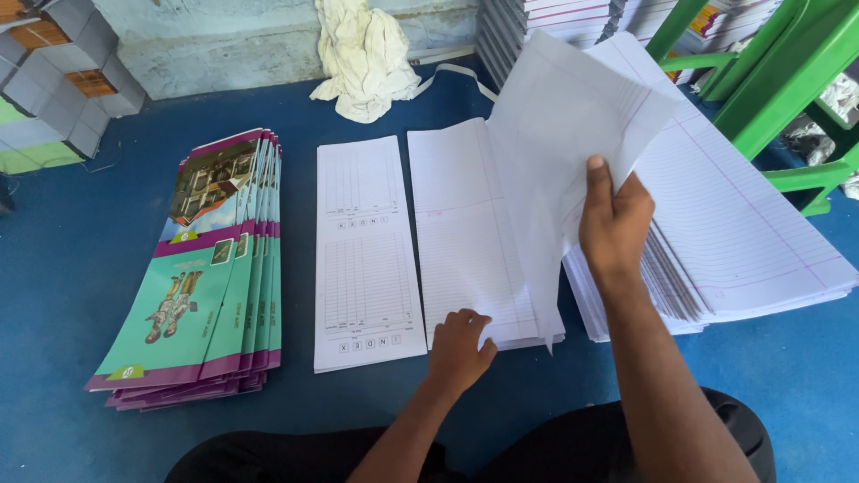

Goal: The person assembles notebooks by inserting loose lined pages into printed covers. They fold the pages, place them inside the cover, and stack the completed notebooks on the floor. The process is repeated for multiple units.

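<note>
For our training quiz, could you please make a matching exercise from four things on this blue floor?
1. cover stack
2. index sheets
3. white cloth
4. ruled sheets

A. crumpled by the wall
B. lifted by the right hand
C. flat, between two piles
D. fanned at far left

Pairs: 1-D, 2-C, 3-A, 4-B
</note>
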